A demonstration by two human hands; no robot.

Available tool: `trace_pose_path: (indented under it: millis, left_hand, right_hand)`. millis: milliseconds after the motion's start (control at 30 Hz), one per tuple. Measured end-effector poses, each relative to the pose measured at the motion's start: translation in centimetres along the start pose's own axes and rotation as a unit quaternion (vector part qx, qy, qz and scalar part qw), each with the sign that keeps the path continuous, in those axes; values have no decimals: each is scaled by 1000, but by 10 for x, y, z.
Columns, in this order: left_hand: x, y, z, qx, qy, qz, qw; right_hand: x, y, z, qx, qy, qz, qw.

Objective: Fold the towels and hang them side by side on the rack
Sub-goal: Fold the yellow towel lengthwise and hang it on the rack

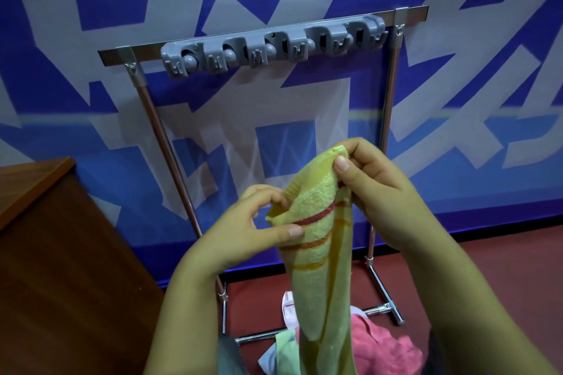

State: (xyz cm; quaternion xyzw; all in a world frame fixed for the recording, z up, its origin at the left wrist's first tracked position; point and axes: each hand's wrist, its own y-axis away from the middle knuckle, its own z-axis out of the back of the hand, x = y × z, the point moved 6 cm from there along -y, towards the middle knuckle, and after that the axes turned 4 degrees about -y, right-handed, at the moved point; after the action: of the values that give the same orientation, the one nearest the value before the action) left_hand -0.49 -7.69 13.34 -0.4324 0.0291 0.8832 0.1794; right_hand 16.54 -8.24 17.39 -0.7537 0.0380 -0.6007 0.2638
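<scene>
Head view looks down on a yellow terry towel with red and orange stripes (pixel 316 253), held up in the air in front of a chrome free-standing rack (pixel 390 119) that carries a grey plastic strip of clips and hooks (pixel 274 44) on its top bar. The right hand (pixel 374 186) pinches the towel's top corner between thumb and fingers, while the left hand (pixel 253 222) pinches the hem lower down and to the left, thumb laid flat on the cloth. Most of the towel hangs in a loose narrow roll toward the red floor (pixel 487 268), where a pink towel (pixel 384 344) and a pale green cloth (pixel 285 341) lie in a heap at the foot of the rack. Nothing hangs on the rack yet, so the task looks barely begun. To fold well, the hands should probably work along the hem to the two corners of one edge, draw them apart until the cloth hangs flat, then bring corner to corner so the stripes line up. Folding while it stays bunched risks a lopsided result. A brown wooden bench (pixel 45 222) stands to the left.
</scene>
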Motion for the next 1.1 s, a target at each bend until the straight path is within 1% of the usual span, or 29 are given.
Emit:
trace_pose_path:
  millis: [100,133,200,267,333,400,533,633,700,733,833,900,967,1100]
  left_hand:
    - [-1,-1,-5,24,90,13,996]
    - [-1,-1,-7,28,97,16,995]
    - [3,-2,-9,40,66,14,997]
    - [7,-1,-13,69,36,10,997]
    - [9,0,-16,83,27,9,996]
    - [8,0,-10,54,32,5,998]
    - [2,5,24,-70,72,-11,995]
    - [-9,10,42,-141,29,-30,989]
    - [-18,12,45,-178,-8,-43,983]
    - [-23,13,46,-195,-9,-52,979]
    - [-31,19,50,-252,39,-71,964]
    - [-32,20,50,-268,69,-69,958]
    - [-29,20,48,-270,86,-58,957]
    - [-31,25,51,-287,78,-68,952]
  right_hand:
    - [2,1,-1,17,-20,1,1000]
    - [4,1,-1,21,-20,2,1000]
    - [7,1,1,19,-22,6,1000]
    - [9,0,7,4,-34,9,999]
    - [12,1,11,-4,-35,10,999]
    - [14,1,15,-15,-20,10,1000]
    - [12,4,34,-78,29,1,997]
    - [8,5,43,-103,80,-12,991]
    - [13,6,47,-116,103,-3,988]
    - [17,6,48,-120,116,8,986]
    - [30,7,51,-128,152,36,979]
    - [29,8,53,-136,173,31,975]
    - [24,10,55,-142,178,16,974]
    - [25,13,52,-137,138,20,981]
